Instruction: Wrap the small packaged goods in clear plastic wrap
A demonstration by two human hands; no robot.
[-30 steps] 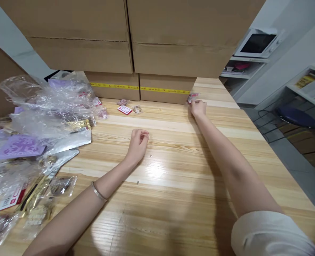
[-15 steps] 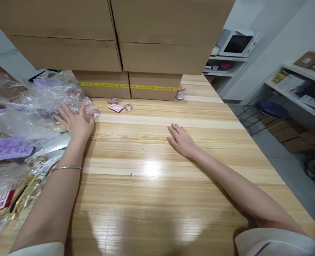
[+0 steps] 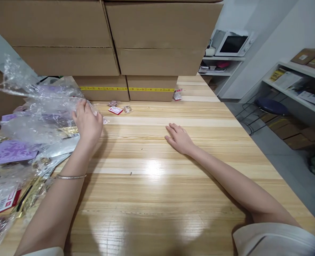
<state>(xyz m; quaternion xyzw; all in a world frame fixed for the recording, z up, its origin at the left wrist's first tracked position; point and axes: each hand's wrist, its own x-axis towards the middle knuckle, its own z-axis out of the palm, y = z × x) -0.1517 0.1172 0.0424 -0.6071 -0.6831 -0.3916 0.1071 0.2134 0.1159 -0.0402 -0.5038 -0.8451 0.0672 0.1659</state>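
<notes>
Left grip: the left hand (image 3: pixel 86 122) rests on the near edge of a crumpled clear plastic bag (image 3: pixel 40 106), fingers curled onto the film; whether they pinch it closed cannot be told from this angle. A thin bracelet (image 3: pixel 70 176) circles the wrist.
Right grip: the right hand (image 3: pixel 179 138) lies flat on the bare table (image 3: pixel 157 199), fingers spread and holding nothing, well apart from the left grip.
Where the bag is: under and beyond the left grip, heaped at the table's left side, with its far part lifted off the surface.
Around the left grip: purple cards (image 3: pixel 10 152), silver pouches (image 3: pixel 58 147) and gold-trimmed packets (image 3: pixel 26 199) lie beneath and behind the wrist in a loose spread.
Past both grips: a red-and-white tag (image 3: pixel 115 110) and a few small packets lie just in front of stacked cardboard boxes (image 3: pixel 136 46), the lowest pair banded with yellow tape (image 3: pixel 128 89); one more small packet (image 3: pixel 177 95) sits at the boxes' right corner.
Progress: judging by the scene, the sorting is at an early stage, with the pile still mixed, the bag only just taken in hand, and the wide stretch of table between the grips carrying nothing sorted.
</notes>
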